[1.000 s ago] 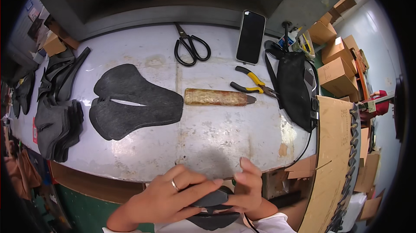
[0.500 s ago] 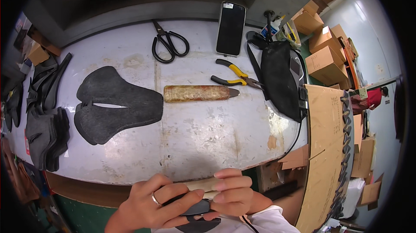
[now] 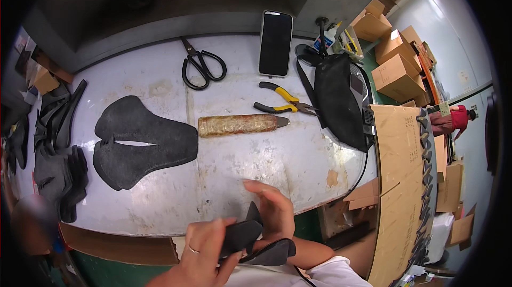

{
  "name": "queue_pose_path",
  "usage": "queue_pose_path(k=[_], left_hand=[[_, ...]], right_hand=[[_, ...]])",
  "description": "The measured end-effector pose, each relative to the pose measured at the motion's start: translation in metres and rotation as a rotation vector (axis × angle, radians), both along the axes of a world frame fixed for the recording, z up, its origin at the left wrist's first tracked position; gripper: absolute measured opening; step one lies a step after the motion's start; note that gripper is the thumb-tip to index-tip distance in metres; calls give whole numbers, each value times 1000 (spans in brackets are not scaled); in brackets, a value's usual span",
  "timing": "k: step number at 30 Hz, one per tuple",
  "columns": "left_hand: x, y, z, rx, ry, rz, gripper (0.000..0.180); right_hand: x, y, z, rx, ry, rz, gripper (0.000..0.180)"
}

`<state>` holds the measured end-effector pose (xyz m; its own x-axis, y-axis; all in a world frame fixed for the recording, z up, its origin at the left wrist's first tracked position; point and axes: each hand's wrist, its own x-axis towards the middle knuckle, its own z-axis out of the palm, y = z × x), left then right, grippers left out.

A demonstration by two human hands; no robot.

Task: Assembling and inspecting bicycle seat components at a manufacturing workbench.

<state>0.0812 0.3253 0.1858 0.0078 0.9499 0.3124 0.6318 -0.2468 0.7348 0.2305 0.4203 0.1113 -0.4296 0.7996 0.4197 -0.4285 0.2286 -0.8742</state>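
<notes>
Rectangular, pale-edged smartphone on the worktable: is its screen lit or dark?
Dark. The smartphone has a nearly all-black screen with no lit picture; whether it is powered off, I cannot tell.

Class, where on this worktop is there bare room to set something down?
Widest bare patch: on the worktop, between the brown tool and the near edge. Smaller: between the scissors and phone. Crowded: the left end, with stacked dark pieces, and the right, with pliers beside the black bag.

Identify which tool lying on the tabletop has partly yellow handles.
The pliers just below the phone: handles yellow and black; the scissors have black handles, the wrapped tool a brownish one.
</notes>
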Motion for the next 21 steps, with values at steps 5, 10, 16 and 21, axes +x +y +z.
queue_pose_path(k=[5,10,16,21], left_hand=[[-2,-5,-4,5,-416,261,95],[-20,5,-11,-133,-425,330,95],[-1,-1,-13,132,-91,188,113],[-21,8,-19,320,-266,400,97]], right_hand=[[13,-10,-3,-156,264,-125,25],[20,-14,19,-21,-180,-158,21],[11,-10,44,268,-320,46,9],[17,-16,41,361,-161,-20,9]])
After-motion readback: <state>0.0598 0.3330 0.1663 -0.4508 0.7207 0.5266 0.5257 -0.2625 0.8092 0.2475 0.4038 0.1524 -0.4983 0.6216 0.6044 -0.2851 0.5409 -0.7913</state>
